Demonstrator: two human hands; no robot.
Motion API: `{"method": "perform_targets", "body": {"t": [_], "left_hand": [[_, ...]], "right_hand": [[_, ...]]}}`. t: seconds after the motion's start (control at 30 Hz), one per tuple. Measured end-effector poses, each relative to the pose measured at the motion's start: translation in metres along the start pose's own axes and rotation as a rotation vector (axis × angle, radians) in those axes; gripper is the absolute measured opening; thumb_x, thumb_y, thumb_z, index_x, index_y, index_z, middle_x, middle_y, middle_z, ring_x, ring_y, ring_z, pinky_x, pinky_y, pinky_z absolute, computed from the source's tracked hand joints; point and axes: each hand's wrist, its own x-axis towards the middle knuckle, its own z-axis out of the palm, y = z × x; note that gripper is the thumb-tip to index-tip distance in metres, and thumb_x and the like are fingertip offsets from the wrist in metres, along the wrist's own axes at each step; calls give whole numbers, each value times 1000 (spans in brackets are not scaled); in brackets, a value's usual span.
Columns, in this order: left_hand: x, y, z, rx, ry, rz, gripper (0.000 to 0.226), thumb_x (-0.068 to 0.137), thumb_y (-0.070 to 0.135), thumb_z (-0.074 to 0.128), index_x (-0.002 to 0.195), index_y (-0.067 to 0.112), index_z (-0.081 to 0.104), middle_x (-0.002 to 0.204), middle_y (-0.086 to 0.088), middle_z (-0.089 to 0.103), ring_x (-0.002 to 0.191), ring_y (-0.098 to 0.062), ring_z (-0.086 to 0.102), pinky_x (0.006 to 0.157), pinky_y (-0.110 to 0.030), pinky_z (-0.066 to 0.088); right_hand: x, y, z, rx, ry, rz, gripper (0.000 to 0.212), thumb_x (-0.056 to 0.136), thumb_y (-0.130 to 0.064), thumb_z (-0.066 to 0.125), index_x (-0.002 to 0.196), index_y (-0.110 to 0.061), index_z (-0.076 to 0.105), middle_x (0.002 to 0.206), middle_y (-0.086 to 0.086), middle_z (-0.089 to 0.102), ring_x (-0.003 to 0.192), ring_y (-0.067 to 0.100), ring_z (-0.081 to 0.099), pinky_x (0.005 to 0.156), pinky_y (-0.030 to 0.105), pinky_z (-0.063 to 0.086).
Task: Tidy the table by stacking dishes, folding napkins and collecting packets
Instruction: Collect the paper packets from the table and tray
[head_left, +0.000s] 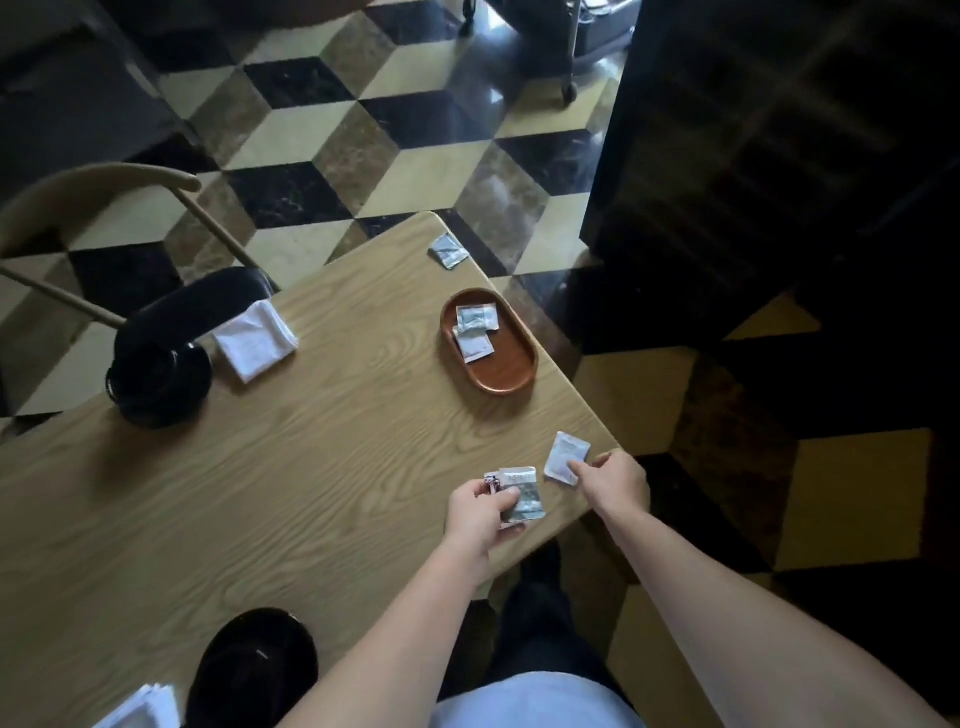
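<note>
From the head view, the left hand (480, 512) has its grip curled round a small bunch of packets (519, 493) just above the table (260, 493), near its right edge. The right hand (615, 480) pinches a corner of a white packet (566, 457) lying on the table beside it, while more packets (475, 330) lie in the oval wooden tray (511, 369) and one loose packet (448, 250) sits near the far corner

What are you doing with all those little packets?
A person is clearing up a wooden table. The left hand grips a few small packets, and the right hand pinches another packet near the table's edge. A brown oval tray already holds some packets, and one packet lies alone at the far corner. A folded white napkin sits beside stacked black dishes.
</note>
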Motion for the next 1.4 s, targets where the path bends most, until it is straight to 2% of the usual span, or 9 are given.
{"method": "perform_targets", "body": {"t": [0.1,0.27,0.43,0.6,0.73,0.93,1.07,1.2,1.4], "left_hand": [[6,3,-3,-7,39,-28,14,86,0,67,96,9,65,104,-16,73,85,-27,71,77,-43,59],[7,19,-20,-72,59,-46,17,88,2,61,105,9,63,98,-13,73,72,-23,73,61,-36,59],[1,48,-36,-224,-16,-16,18,93,-4,51,107,6,57,101,-18,70,77,-28,70,55,-35,59],[-13,82,-50,-322,-111,82,13,90,5,55,96,11,66,76,-9,74,60,-20,70,53,-32,57],[-18,101,-72,-385,-121,159,16,87,-2,61,95,12,63,78,-7,76,61,-19,72,53,-32,58],[2,127,-93,-465,-57,155,23,86,-9,58,101,10,60,90,-15,70,71,-25,68,55,-35,58],[29,146,-91,-516,-5,141,22,87,-10,58,97,10,59,86,-15,68,69,-26,65,57,-36,59],[62,166,-86,-557,81,127,22,86,-5,63,90,16,60,80,-9,69,64,-19,66,58,-29,54],[99,193,-67,-685,86,89,25,85,-11,60,98,10,62,91,-13,68,77,-24,64,74,-35,49]], "right_hand": [[11,-9,3,-89,-33,-46,23,78,-40,76,75,-25,60,92,1,70,82,22,63,69,31,47],[8,-29,3,-83,-108,-123,10,83,-31,70,81,-21,69,88,-1,72,85,18,65,77,31,52],[-26,-70,1,182,-381,-245,12,76,-22,75,74,-14,66,63,-2,64,39,2,50,36,14,33],[-62,-114,8,69,-425,-466,17,76,-24,79,77,-13,66,64,-5,65,51,5,53,53,23,42],[-75,-149,20,16,-389,-578,17,76,-24,78,77,-11,67,64,-7,65,58,9,56,62,26,45],[-66,-196,40,-98,-405,-632,27,81,-35,77,85,-8,70,69,-2,68,55,2,56,52,16,43],[-18,-255,44,-30,-341,-600,35,89,-33,72,89,1,70,70,9,70,56,8,61,56,25,50],[58,-316,57,-124,-213,-564,26,90,-31,71,103,-8,74,94,8,76,90,24,71,82,35,57],[132,-355,85,-246,-6,-434,59,85,-47,72,129,-10,58,132,15,56,123,33,52,96,40,46]]}}
